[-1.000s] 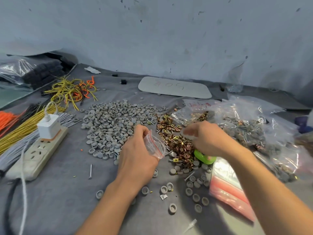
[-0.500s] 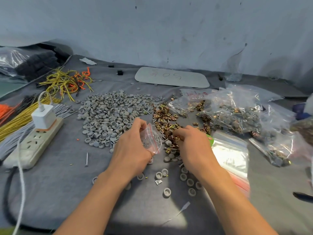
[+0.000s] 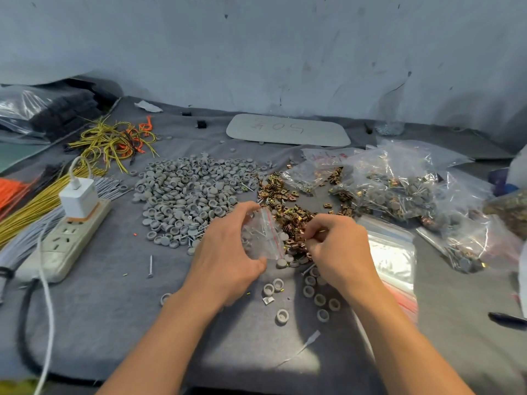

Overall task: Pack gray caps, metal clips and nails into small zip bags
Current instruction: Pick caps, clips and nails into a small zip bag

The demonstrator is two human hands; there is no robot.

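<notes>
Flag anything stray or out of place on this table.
One nail lies alone on the cloth, left of the left hand, away from the piles. A few gray caps lie scattered apart from the main heap.

Cool, soft, bluish light is spread evenly over the wall (image 3: 256, 52) and the grey cloth (image 3: 114, 323). Hard glare is thrown off the stack of flat bags (image 3: 392, 252), nearly blown white. Sparkle is picked up on the filled bags (image 3: 399, 181), glints on the metal clips (image 3: 285, 201), a faint sheen on the small zip bag (image 3: 263, 235). A pale patch is lit on the cloth near the bottom. The edges are bent by the wide lens, and the lower-left corner is smeared out of focus.
</notes>
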